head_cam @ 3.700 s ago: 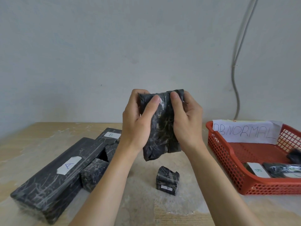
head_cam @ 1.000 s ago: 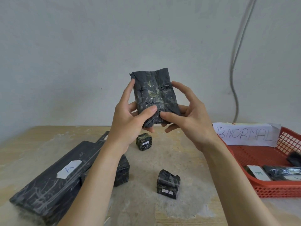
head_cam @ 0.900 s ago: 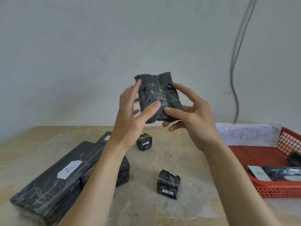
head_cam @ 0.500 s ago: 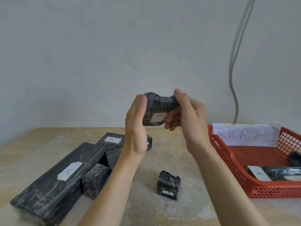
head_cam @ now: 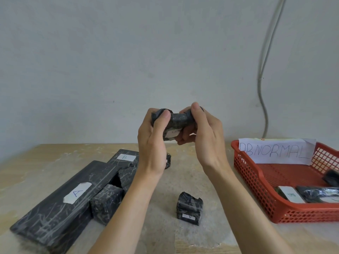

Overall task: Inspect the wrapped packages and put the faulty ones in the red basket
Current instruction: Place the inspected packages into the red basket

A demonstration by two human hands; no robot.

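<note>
Both hands [head_cam: 180, 129] hold package [head_cam: 178, 121] above table [head_cam: 211, 180], fingers [head_cam: 164, 119] curled round its ends, label turned up for inspection.

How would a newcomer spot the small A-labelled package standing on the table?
Find the red basket at the right of the table. Left of it, mid-table, sits a small black package. Unlike the clustered packages farther left, it stands alone, its A label low in front.

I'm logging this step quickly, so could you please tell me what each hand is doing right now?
Left hand: grips the crumpled black wrapped package.
Right hand: grips the same package.
</note>
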